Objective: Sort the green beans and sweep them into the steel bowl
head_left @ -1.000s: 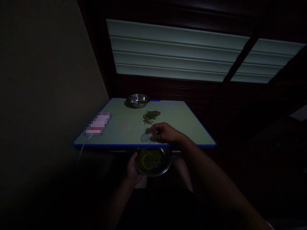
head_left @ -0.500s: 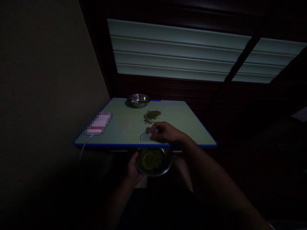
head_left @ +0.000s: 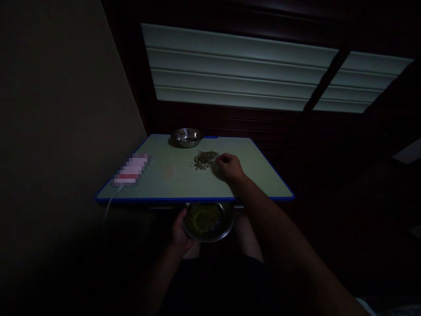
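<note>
My left hand (head_left: 182,232) grips the left rim of a steel bowl (head_left: 226,230), holding it below the table's front edge. Small greenish grains (head_left: 205,217) that look like beans cover much of its bottom. Over the table, my right hand (head_left: 230,166) pinches a clear, thin piece of plastic (head_left: 213,159), partly hidden by the fingers; its exact kind is hard to make out. The plastic touches or nearly touches the right side of a loose pile of greenish-brown grains (head_left: 201,161) on the pale table (head_left: 171,186).
A second steel bowl (head_left: 187,138) stands at the table's back left. At the left edge lies a blurred-out phone (head_left: 131,170) with a white cable (head_left: 110,204) hanging off the front. A wall (head_left: 66,109) rises on the left, and dark wood with pale slatted panels (head_left: 240,68) behind.
My right hand has moved from the table's front edge, above the bowl, away from me to the pile, carrying the clear plastic piece. The left hand keeps the bowl in about the same place.
</note>
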`<act>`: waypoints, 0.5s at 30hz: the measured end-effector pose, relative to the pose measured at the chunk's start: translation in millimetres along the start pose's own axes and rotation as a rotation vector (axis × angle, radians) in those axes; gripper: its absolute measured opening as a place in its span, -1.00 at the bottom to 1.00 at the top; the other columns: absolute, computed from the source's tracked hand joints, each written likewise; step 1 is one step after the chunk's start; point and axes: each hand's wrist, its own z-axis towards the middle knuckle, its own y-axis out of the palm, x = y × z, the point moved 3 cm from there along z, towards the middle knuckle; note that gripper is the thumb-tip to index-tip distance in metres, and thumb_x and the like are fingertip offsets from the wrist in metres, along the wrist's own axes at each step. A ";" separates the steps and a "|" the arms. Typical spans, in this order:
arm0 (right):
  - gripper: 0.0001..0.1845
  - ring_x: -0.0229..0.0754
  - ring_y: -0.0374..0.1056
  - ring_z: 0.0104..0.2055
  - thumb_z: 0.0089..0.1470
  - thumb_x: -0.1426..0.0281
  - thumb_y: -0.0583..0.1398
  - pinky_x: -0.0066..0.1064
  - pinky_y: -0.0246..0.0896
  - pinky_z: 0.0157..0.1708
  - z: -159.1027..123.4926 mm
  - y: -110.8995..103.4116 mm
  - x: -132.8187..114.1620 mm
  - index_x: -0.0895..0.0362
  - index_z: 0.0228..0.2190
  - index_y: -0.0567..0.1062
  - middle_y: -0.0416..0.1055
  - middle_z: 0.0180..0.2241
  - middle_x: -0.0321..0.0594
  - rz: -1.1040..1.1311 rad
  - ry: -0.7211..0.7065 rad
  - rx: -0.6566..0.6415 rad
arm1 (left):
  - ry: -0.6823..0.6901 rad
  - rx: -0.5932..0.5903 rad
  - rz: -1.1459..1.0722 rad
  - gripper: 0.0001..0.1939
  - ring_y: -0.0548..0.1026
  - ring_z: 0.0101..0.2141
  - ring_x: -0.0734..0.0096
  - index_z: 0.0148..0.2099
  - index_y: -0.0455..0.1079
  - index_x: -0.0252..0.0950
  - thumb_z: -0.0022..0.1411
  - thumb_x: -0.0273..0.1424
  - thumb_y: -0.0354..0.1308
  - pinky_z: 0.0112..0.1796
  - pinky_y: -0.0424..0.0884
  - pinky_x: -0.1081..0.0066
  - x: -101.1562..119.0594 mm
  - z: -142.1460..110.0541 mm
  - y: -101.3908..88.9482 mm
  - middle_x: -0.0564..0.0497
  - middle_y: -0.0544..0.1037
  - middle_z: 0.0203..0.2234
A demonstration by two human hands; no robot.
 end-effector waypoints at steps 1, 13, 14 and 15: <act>-0.85 -0.23 0.36 -0.39 -0.14 0.35 0.19 -0.40 0.23 -0.30 0.3 0.3 1.3 0.17 -0.48 0.50 0.49 -0.47 -0.26 -0.009 -0.006 0.002 | -0.004 -0.004 0.001 -0.71 0.60 -0.33 0.20 -0.28 0.54 -0.36 0.23 -0.34 0.02 -0.06 0.43 0.15 0.2 -0.5 0.5 -0.10 0.66 -0.40; -0.91 -0.22 0.36 -0.39 -0.15 0.43 0.18 -0.40 0.23 -0.32 1.2 1.1 8.1 0.16 -0.50 0.50 0.48 -0.47 -0.24 -0.146 0.007 -0.051 | -0.014 -0.024 -0.025 -0.72 0.60 -0.34 0.22 -0.28 0.54 -0.36 0.22 -0.36 0.02 -0.11 0.46 0.19 -1.4 0.0 1.0 -0.11 0.66 -0.40; -0.91 -0.22 0.36 -0.39 -0.15 0.43 0.18 -0.40 0.22 -0.33 1.0 0.9 7.7 0.16 -0.51 0.50 0.48 -0.48 -0.25 -0.146 0.008 -0.055 | -0.013 -0.024 -0.024 -0.72 0.60 -0.34 0.21 -0.28 0.54 -0.36 0.22 -0.36 0.02 -0.11 0.45 0.19 -1.4 0.5 0.4 -0.11 0.66 -0.39; -0.91 -0.23 0.35 -0.40 -0.16 0.42 0.19 -0.41 0.21 -0.34 0.7 0.7 7.1 0.16 -0.51 0.50 0.48 -0.48 -0.25 -0.146 0.011 -0.058 | -0.012 -0.025 -0.022 -0.73 0.60 -0.33 0.21 -0.28 0.54 -0.36 0.22 -0.36 0.03 -0.10 0.45 0.18 -1.4 0.9 0.0 -0.11 0.66 -0.39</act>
